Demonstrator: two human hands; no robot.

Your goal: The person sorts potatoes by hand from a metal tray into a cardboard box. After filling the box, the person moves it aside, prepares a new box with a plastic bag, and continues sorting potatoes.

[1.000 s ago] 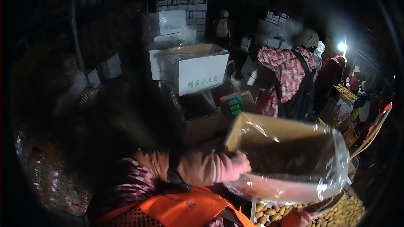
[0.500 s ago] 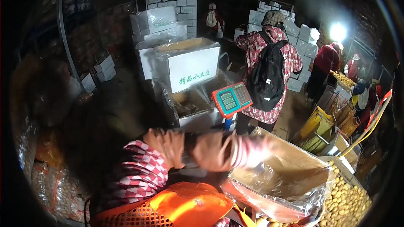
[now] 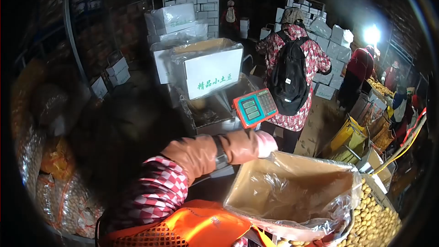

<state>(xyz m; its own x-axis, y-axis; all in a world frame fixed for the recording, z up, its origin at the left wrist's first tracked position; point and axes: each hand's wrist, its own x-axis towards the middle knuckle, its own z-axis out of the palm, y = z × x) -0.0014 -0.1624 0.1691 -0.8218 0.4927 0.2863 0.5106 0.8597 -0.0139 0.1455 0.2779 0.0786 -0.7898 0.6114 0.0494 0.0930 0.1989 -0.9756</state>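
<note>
An open cardboard box [image 3: 292, 187] lined with clear plastic is tilted in front of me; no contents show inside. At its far left corner is my left hand [image 3: 265, 144] in a pale pink glove, closed over the edge, with the fingertips hidden. A brown sleeve cover and a checked sleeve [image 3: 155, 187] lead to that hand. My right hand is out of sight; only a bit of red shows under the box's near edge. Small potatoes [image 3: 372, 210] lie heaped beside and under the box at the right.
A red and teal digital scale display [image 3: 254, 108] stands beyond my left hand. Behind it are stacked white boxes [image 3: 214, 74]. A person with a black backpack [image 3: 289, 73] stands ahead. Yellow sacks [image 3: 345, 139] are at right, filled net bags [image 3: 66, 201] at left.
My left hand has moved from over the box's opening to its far left corner and closed there. The box has shifted left and its tilt has changed.
</note>
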